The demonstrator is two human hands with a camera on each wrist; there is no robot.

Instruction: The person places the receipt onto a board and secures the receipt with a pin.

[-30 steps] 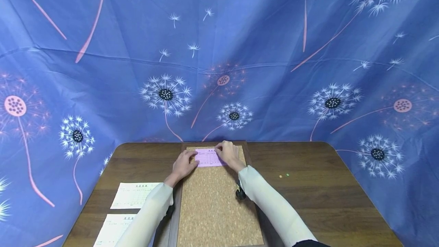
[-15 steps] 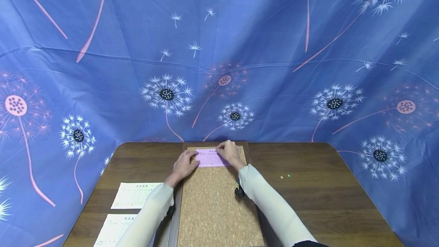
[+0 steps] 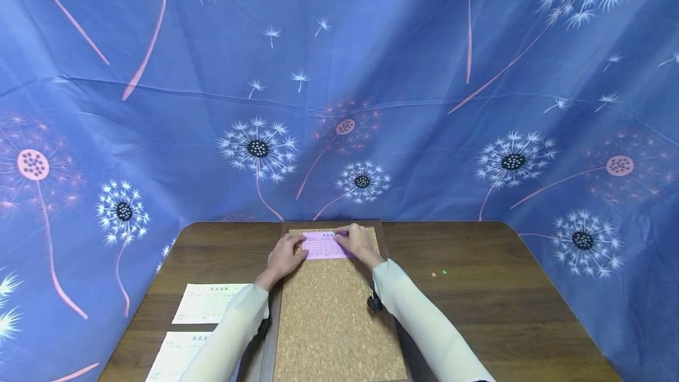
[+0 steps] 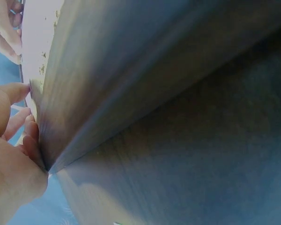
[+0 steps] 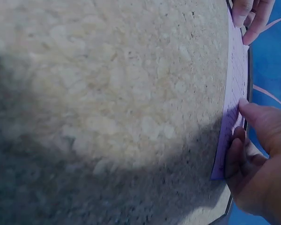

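A lilac printed form (image 3: 320, 247) lies flat at the top of the framed cork board (image 3: 336, 317). My left hand (image 3: 285, 255) touches its left edge, index finger above and thumb below, with the fingers bent loosely. Over the form's upper right part is my right hand (image 3: 359, 243), its index finger and thumb stretched toward a tiny teal spot (image 3: 333, 233) that looks like a thumbtack head. In the right wrist view the right thumb (image 5: 253, 110) reaches across the lilac form (image 5: 232, 75), while the other fingers curl below it. The right hand covers the form's right side.
Two white printed forms (image 3: 208, 302) lie on the wooden table to the left, partly under my left sleeve. A small orange tack (image 3: 433, 275) and a green tack (image 3: 444, 272) sit right of the board. A blue dandelion-print curtain (image 3: 414, 87) hangs behind.
My right hand has lowered and flattened slightly at the form's top edge, bringing the teal spot at its fingertips into view. The left hand and the form stay in place.
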